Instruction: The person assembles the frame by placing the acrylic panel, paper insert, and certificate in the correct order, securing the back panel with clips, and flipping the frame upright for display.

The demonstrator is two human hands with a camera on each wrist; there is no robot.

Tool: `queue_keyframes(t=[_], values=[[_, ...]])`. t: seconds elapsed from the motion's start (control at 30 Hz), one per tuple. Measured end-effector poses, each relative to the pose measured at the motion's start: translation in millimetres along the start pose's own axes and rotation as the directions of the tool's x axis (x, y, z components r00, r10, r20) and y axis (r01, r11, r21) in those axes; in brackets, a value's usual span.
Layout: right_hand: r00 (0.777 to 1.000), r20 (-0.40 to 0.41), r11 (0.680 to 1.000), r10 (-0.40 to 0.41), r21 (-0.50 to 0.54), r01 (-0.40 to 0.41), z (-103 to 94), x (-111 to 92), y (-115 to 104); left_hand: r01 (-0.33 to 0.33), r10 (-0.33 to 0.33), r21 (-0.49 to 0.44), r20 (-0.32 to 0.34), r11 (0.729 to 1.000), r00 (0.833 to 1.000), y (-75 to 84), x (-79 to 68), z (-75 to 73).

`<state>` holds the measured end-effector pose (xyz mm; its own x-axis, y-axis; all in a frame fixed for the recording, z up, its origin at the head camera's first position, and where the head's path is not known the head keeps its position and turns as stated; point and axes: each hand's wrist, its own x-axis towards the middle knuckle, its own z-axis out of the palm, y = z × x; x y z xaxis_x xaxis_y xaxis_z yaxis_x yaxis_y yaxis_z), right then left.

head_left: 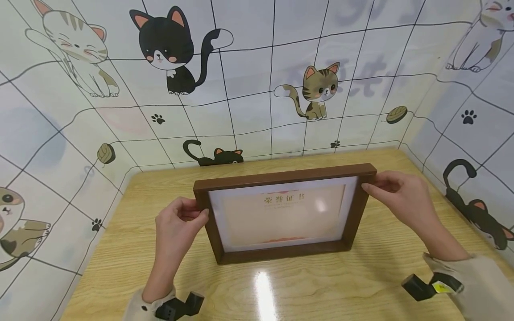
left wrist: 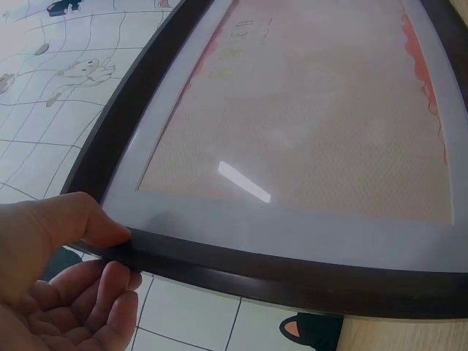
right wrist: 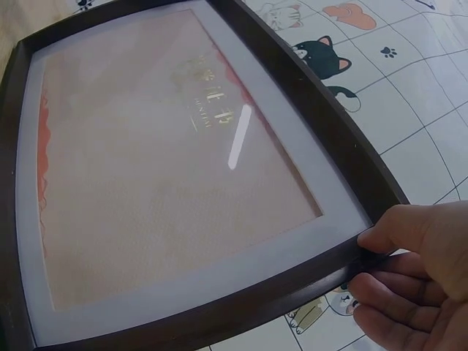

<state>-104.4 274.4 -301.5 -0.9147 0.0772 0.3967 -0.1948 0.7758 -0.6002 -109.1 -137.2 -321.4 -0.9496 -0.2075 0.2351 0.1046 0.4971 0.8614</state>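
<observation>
A dark brown picture frame (head_left: 285, 257) stands on its long lower edge on the wooden table, tilted. Behind its clear front lies a pale pink certificate (head_left: 281, 218) with gold lettering, set in a white border (left wrist: 322, 238). My left hand (head_left: 178, 232) pinches the frame's left side near the top corner, thumb on the front and fingers behind. At the opposite upper corner, my right hand (head_left: 403, 200) pinches the right side the same way. Both wrist views show thumb and fingers on the dark rim; the frame's back is hidden.
Wood-grain table (head_left: 144, 187) extends around the frame, with a bright light reflection in front. White walls (head_left: 249, 116) printed with cats and a black grid rise behind and at both sides. Each wrist wears a black camera mount (head_left: 419, 287).
</observation>
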Motion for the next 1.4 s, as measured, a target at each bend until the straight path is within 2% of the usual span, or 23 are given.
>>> queue_keyframes(t=[0.23, 0.5, 0.8, 1.13, 1.4], values=[[0.999, 0.031, 1.000, -0.011, -0.028, 0.012, -2.2, 4.2, 2.1, 0.020, -0.020, 0.010, 0.042, 1.000, 0.999, 0.7, 3.6, 0.5], [0.996, 0.084, 0.998, 0.025, -0.056, -0.020, -3.9, 8.6, 0.2, 0.027, -0.029, 0.035, 0.076, 0.999, 0.997, 3.2, 7.8, -0.8], [0.988, 0.137, 0.996, 0.073, -0.063, -0.065, -5.4, 12.9, 2.4, 0.042, -0.049, 0.046, 0.148, 0.998, 0.988, 2.1, 13.5, -4.5], [0.975, 0.183, 0.992, 0.129, -0.016, -0.128, -4.7, 16.6, 5.7, 0.046, -0.047, 0.007, 0.207, 0.999, 0.977, -4.1, 19.9, -7.8], [0.973, 0.200, 0.990, 0.118, 0.055, -0.131, -1.2, 18.7, 10.1, 0.030, -0.014, -0.066, 0.236, 0.997, 0.972, -14.3, 24.4, -7.3]])
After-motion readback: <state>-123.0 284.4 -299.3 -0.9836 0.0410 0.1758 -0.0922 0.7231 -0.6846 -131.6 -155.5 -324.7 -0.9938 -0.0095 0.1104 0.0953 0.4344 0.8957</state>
